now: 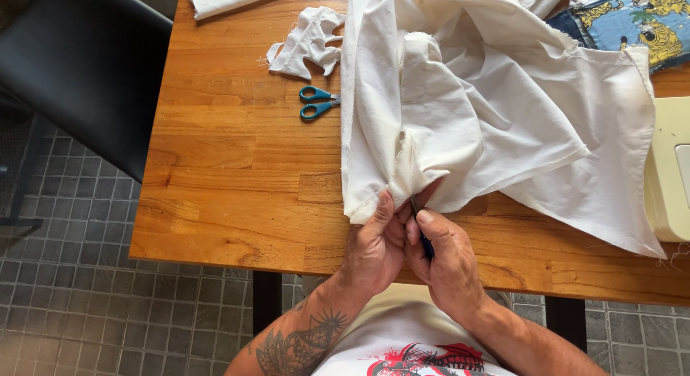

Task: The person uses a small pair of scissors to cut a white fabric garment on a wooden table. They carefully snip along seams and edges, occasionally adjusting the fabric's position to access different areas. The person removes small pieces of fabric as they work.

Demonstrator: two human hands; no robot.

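Observation:
A large piece of off-white cloth (489,95) lies crumpled over the wooden table (230,182). My left hand (374,250) pinches the cloth's near edge at the table's front, thumb on top. My right hand (445,264) is closed round a small dark-handled tool (420,228), thin and pointed, whose tip meets the cloth's seam right beside my left thumb. Both hands touch each other at the fingers.
Blue-handled scissors (318,103) lie left of the cloth, partly under its edge. A cut scrap of white cloth (307,42) sits behind them. A patterned blue fabric (636,16) is at the far right corner, a cream sewing machine (672,167) at the right edge, a black chair (79,67) left.

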